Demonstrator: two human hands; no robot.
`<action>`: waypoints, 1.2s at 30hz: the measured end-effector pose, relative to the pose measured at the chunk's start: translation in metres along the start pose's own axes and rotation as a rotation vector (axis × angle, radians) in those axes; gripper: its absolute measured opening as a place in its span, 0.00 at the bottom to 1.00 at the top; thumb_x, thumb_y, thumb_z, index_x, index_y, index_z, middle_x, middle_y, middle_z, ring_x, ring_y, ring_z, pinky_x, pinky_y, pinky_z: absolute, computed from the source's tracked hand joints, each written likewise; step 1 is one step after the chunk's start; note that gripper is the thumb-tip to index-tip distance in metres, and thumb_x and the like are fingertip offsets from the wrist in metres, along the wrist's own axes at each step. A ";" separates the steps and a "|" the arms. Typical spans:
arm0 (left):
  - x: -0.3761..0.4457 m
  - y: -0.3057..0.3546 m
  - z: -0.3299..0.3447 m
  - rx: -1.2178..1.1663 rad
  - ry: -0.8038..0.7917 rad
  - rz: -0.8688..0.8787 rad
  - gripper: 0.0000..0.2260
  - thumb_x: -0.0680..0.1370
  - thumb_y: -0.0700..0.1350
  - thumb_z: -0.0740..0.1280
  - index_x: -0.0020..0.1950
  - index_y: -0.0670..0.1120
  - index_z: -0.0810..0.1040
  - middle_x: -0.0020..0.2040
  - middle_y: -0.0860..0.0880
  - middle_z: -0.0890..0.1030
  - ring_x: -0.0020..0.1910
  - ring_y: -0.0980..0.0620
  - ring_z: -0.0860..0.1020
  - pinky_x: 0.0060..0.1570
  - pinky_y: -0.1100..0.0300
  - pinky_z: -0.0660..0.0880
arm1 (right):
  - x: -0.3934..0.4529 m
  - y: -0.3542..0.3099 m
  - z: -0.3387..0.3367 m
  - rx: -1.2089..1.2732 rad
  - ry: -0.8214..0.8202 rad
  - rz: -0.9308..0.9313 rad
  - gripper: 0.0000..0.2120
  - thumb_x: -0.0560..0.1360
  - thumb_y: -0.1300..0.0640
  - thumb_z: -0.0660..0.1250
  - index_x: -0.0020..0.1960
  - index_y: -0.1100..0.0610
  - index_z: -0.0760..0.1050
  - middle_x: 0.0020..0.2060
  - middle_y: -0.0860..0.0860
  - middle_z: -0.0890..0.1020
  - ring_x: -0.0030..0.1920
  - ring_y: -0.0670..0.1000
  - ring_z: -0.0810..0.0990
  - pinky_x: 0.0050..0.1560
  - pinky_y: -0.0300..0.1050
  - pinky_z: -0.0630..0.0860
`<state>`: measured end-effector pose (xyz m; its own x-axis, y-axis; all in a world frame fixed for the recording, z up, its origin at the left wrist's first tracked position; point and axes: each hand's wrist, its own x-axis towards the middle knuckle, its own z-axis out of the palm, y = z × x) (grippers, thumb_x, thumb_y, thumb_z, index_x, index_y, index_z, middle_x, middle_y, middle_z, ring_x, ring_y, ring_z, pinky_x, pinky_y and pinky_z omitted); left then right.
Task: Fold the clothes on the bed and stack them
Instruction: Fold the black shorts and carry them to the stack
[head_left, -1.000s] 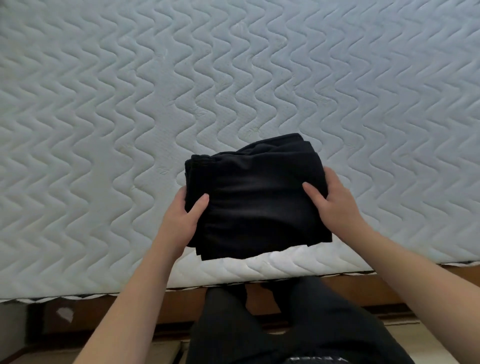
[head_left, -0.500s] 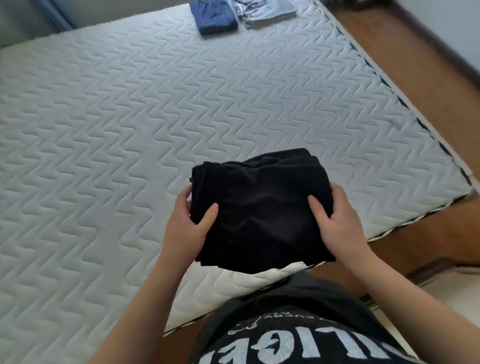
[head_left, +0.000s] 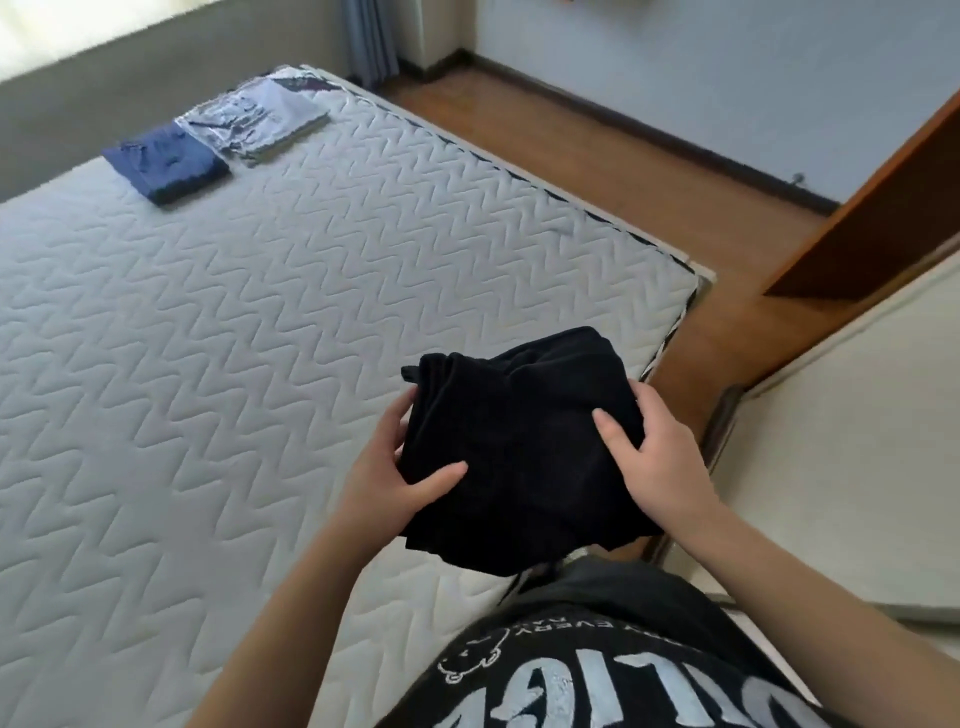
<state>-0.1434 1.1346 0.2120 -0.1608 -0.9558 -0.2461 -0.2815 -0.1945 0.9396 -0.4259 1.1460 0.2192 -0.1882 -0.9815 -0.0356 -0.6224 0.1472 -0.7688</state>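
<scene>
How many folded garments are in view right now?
3: a folded black garment held in both hands, and a folded navy blue garment beside a folded pale grey garment at the mattress's far end; that one may hide more.

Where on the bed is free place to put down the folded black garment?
The wide middle of the mattress is bare, from the near edge up to the folded blue garment and the grey folded pile. Only that far corner is crowded. Both hands, left hand and right hand, hold the black garment.
</scene>
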 end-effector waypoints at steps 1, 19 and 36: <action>0.008 0.005 0.006 0.008 -0.023 0.021 0.35 0.72 0.49 0.77 0.69 0.72 0.63 0.57 0.64 0.80 0.54 0.60 0.81 0.49 0.59 0.81 | -0.001 0.004 -0.006 0.004 0.027 0.014 0.24 0.79 0.43 0.62 0.72 0.50 0.67 0.59 0.45 0.79 0.58 0.46 0.78 0.60 0.44 0.75; 0.182 0.092 0.154 0.026 -0.007 0.049 0.31 0.75 0.48 0.74 0.69 0.73 0.65 0.57 0.63 0.80 0.54 0.61 0.81 0.45 0.60 0.82 | 0.146 0.097 -0.095 0.155 0.311 0.195 0.23 0.80 0.44 0.60 0.72 0.51 0.66 0.59 0.45 0.80 0.57 0.46 0.79 0.59 0.44 0.78; 0.250 0.131 0.182 0.010 -0.053 0.061 0.30 0.74 0.51 0.74 0.69 0.72 0.65 0.57 0.66 0.79 0.54 0.65 0.80 0.39 0.68 0.79 | 0.204 0.134 -0.136 0.196 0.353 0.212 0.26 0.77 0.38 0.59 0.71 0.48 0.67 0.58 0.37 0.76 0.53 0.28 0.73 0.53 0.29 0.72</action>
<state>-0.3924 0.9101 0.2303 -0.2277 -0.9529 -0.2006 -0.2794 -0.1334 0.9509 -0.6513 0.9821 0.1954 -0.5648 -0.8252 -0.0119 -0.3929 0.2816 -0.8754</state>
